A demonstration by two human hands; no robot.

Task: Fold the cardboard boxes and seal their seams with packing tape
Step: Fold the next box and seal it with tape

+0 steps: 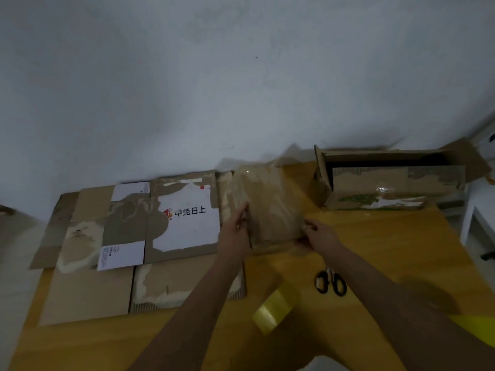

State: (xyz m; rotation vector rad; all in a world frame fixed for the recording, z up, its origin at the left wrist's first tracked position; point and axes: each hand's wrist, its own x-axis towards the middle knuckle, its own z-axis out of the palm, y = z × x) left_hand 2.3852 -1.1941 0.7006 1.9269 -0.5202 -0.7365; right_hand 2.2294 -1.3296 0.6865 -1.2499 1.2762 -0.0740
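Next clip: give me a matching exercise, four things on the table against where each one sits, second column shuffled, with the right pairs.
Things:
1. small box
2. tape roll
3. scissors
4. open box

Places:
A. far right, by the wall
B. held between both hands
C. right of the tape, under the right forearm
D. near edge, between the forearms

Pairs: 1-B, 2-D, 3-C, 4-A

Brown flattened cartons (134, 236) bear white printed panels, beside a yellow tape roll (276, 307), black-handled scissors (330, 282) and an orange-yellow tabletop (388, 250).
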